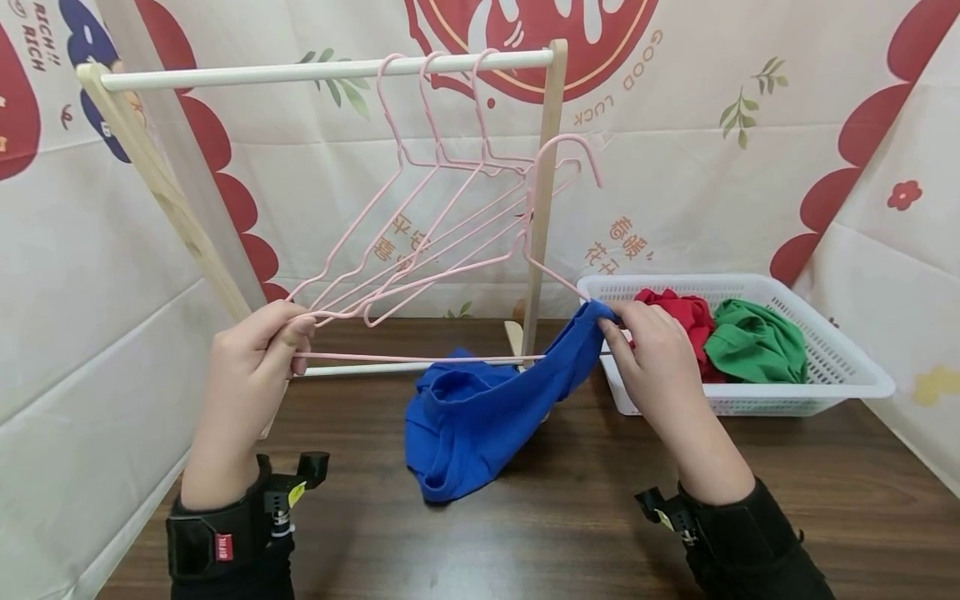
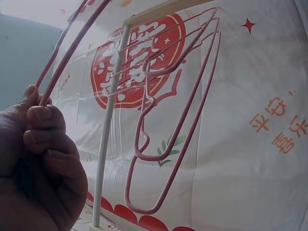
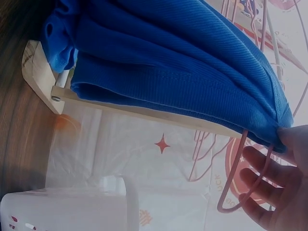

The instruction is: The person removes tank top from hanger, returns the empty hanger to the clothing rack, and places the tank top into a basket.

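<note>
A pink hanger (image 1: 420,359) is held level over the table, its hook pointing up. My left hand (image 1: 251,367) grips its left end, fingers curled round the pink wire in the left wrist view. A blue ribbed garment (image 1: 480,417) hangs from the hanger's right side, its lower part bunched low over the tabletop. At that side my right hand (image 1: 660,358) pinches the garment's edge between thumb and finger. The right wrist view shows the hanger's rounded end (image 3: 228,204) sticking out past the blue cloth, beside the other fingers.
Behind the hands stands a rack with a white rail (image 1: 262,77) and wooden posts. Three pink hangers (image 1: 431,125) hang on it. At the right, a white basket (image 1: 855,387) holds a red cloth (image 1: 682,321) and a green cloth (image 1: 757,342). Printed sheets enclose the brown table (image 1: 487,550).
</note>
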Motion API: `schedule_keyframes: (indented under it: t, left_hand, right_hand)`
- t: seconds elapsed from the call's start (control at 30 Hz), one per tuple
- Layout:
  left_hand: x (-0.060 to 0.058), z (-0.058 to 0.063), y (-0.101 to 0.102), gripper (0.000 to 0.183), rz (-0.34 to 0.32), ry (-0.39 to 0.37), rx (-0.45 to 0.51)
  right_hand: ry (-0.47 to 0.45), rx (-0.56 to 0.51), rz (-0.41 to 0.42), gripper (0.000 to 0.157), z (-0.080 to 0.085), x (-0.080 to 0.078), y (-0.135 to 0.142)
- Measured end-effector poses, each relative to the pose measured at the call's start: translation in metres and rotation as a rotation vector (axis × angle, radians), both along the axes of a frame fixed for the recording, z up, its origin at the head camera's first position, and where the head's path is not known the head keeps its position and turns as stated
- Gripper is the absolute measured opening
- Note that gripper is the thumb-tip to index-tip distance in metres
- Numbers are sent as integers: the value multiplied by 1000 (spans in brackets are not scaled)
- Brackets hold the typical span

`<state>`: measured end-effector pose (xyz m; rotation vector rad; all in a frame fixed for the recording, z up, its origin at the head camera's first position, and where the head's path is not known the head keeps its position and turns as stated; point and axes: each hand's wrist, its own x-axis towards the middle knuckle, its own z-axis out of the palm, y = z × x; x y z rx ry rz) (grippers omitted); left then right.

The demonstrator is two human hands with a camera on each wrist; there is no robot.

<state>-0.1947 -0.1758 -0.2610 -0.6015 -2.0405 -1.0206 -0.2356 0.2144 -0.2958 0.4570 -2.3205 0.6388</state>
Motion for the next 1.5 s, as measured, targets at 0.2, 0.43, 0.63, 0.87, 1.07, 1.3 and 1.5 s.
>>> schedule_keyframes:
  t: [0.2,0.43,0.63,0.87,1.07,1.3,1.5]
  left_hand:
    - [-5,1,-7,10,4,26,8]
    - [-7,3,-15,9,26,31,23]
    - [-9,5,-21,10,27,21,45]
    - [-10,8,-28,12,28,-7,96]
    - [-11,9,-35,7,40,-17,106]
    - [-13,11,-42,9,70,-39,99]
    - [-17,12,-48,11,94,-61,118]
  right_hand:
    - [-40,19,6,20,3,-4,-3]
    - [-50,43,14,22,3,-7,-4]
    - [-41,61,13,23,2,-11,-4]
    - [-65,69,-12,26,3,-13,-4]
    - [-98,78,-47,28,4,-16,-4]
    - [-135,80,-75,29,4,-19,-5]
    - [-173,79,-112,28,3,-20,-4]
